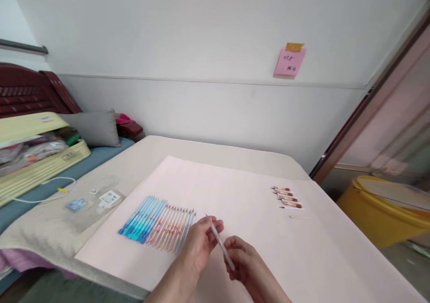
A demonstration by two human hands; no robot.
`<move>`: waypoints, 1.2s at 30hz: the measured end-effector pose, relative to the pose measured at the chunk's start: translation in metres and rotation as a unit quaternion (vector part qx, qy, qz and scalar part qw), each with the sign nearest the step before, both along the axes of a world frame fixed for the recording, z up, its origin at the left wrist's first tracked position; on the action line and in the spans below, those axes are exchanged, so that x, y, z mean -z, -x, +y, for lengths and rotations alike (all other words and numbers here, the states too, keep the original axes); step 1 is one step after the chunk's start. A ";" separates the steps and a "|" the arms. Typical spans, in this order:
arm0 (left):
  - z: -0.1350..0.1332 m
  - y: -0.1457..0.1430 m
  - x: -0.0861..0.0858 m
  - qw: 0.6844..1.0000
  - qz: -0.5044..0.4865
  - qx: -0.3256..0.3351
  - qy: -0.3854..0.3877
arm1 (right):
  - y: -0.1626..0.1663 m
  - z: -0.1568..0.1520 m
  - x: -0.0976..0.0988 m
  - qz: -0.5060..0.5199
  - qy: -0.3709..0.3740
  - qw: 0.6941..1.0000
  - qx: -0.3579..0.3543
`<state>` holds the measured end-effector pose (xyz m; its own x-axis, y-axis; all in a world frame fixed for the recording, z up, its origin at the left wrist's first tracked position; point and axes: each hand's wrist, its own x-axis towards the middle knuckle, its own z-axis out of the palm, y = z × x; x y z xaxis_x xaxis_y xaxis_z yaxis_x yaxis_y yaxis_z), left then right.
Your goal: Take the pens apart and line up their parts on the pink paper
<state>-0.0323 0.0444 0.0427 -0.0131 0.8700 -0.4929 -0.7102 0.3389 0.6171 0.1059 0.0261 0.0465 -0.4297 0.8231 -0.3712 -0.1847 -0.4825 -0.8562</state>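
A slim, whitish pen (221, 244) with a dark pointed tip slants between my two hands above the pale pink sheet (242, 195). My left hand (203, 238) grips it near the tip end, with thumb and fingers around the barrel. Lower down, the fingers of my right hand (243, 260) are closed on its other end. Left of my left hand lies a row of several pens: blue ones (143, 220) at the left, then red-and-cream patterned ones (168, 227), then greyish ones (186, 227) partly covered by my left forearm.
Several brown-and-white pens (287, 197) lie at the right, with a thin pale clear strip (300, 217) below them. Clear plastic packaging (101, 204) is at the left. Beyond it stand a yellow box (77, 153) and a grey pillow (94, 126). A yellow bin (379, 213) stands at the right.
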 end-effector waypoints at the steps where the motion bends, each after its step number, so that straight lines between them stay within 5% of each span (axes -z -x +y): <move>1: -0.002 -0.002 -0.002 1.000 -0.011 0.009 -0.019 | 0.000 -0.001 -0.001 0.039 0.034 0.999 0.004; 6: -0.011 -0.014 -0.011 0.991 -0.035 0.086 -0.093 | 0.003 -0.003 0.002 0.117 0.107 0.987 0.006; 10: -0.015 -0.018 -0.012 0.985 -0.006 0.108 -0.134 | 0.004 -0.005 0.001 0.080 0.045 0.995 0.042; 17: -0.016 -0.020 -0.007 0.992 0.045 0.060 -0.105 | 0.011 -0.008 0.006 -0.138 -0.129 0.980 0.065; 27: -0.015 -0.016 -0.015 0.989 0.002 0.079 -0.123 | 0.001 -0.003 0.000 -0.052 -0.081 0.995 0.021; 36: -0.015 -0.017 -0.013 0.990 0.080 0.056 -0.103 | -0.001 -0.005 0.007 -0.229 -0.216 0.948 0.045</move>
